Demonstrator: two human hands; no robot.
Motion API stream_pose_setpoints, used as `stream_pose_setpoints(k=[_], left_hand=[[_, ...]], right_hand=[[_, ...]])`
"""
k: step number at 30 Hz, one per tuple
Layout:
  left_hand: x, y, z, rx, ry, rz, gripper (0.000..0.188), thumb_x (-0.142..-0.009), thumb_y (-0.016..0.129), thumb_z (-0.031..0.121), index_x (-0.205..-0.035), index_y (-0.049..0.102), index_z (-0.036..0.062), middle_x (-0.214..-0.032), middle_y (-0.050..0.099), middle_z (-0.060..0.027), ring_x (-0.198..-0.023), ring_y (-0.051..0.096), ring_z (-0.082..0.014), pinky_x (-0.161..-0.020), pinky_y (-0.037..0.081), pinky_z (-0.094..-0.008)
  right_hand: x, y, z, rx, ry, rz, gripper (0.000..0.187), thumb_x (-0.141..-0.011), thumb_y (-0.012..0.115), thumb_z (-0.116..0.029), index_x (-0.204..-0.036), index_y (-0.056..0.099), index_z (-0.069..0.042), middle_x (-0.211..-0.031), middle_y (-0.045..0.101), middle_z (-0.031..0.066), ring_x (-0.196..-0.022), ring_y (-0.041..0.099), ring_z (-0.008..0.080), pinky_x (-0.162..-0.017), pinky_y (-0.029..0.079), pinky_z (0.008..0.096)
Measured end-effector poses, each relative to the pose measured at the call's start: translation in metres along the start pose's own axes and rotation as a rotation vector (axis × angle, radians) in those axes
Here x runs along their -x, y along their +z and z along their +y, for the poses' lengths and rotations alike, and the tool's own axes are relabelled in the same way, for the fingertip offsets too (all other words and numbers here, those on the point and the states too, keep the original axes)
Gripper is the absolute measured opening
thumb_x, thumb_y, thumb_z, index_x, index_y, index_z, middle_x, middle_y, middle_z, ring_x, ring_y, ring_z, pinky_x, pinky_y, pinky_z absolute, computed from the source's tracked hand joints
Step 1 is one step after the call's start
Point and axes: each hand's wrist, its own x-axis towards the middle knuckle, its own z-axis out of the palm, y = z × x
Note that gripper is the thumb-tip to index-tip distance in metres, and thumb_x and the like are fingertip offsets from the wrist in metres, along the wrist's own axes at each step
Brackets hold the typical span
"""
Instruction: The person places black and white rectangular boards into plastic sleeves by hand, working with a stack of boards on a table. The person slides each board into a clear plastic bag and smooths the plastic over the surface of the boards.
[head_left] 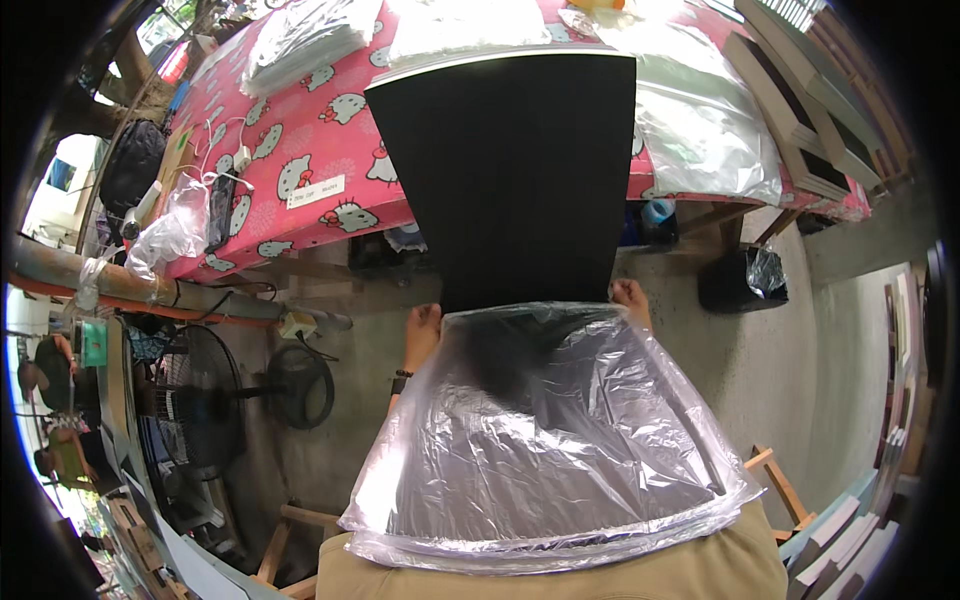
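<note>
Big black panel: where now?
Head view, centre: the panel overlaps the pink tablecloth, its lower part meeting the clear bag's mouth, between left hand and right hand.

A table (335, 150) with a pink, cat-patterned cover stands across the upper part of the view, and a black bin (738, 288) is on the smooth grey floor (690, 345). At the left there is a black fan (200, 400) near a long pipe (215, 299), and strong light comes from the far left side.
</note>
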Motion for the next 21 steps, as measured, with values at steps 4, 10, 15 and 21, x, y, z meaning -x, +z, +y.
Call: stream_pose_setpoints(k=[4, 10, 15, 21], left_hand=[[0.015, -0.026, 0.022, 0.233, -0.078, -0.233, 0.029, -0.083, 0.053, 0.029, -0.091, 0.056, 0.0016, -0.079, 0.055, -0.0035, -0.073, 0.049, -0.0089, -0.064, 0.039, -0.0217], [0.013, -0.039, 0.000, 0.273, -0.064, -0.318, 0.028, -0.085, 0.050, 0.032, -0.082, 0.057, 0.0056, -0.069, 0.054, 0.0021, -0.062, 0.047, -0.0065, -0.058, 0.037, -0.0190], [0.013, -0.023, 0.030, 0.337, -0.143, -0.203, 0.033, -0.085, 0.049, 0.034, -0.073, 0.058, 0.0048, -0.070, 0.054, 0.0011, -0.061, 0.048, -0.0083, -0.056, 0.037, -0.0241], [-0.023, 0.014, -0.026, -0.200, 0.056, 0.089, 0.049, -0.085, 0.042, 0.043, -0.074, 0.053, -0.0035, -0.074, 0.053, -0.0203, -0.068, 0.051, -0.0335, -0.060, 0.037, -0.0394]], right_hand=[[0.025, -0.014, -0.081, -0.223, 0.261, -0.261, 0.019, -0.080, 0.057, -0.021, -0.083, 0.056, -0.003, -0.070, 0.054, 0.0006, -0.062, 0.048, 0.0078, -0.058, 0.039, 0.0226], [0.029, -0.025, -0.093, -0.045, 0.204, -0.484, 0.018, -0.079, 0.060, -0.022, -0.077, 0.057, -0.004, -0.064, 0.053, -0.0017, -0.058, 0.046, 0.0056, -0.054, 0.038, 0.0216], [0.017, -0.018, -0.070, -0.193, 0.340, -0.435, 0.024, -0.080, 0.058, -0.029, -0.077, 0.056, -0.006, -0.065, 0.051, -0.0033, -0.058, 0.045, 0.0045, -0.053, 0.036, 0.0190], [-0.009, -0.004, -0.029, 0.023, 0.264, -0.257, 0.034, -0.083, 0.052, -0.036, -0.079, 0.056, -0.003, -0.063, 0.052, -0.0007, -0.057, 0.044, 0.0057, -0.052, 0.037, 0.0224]])
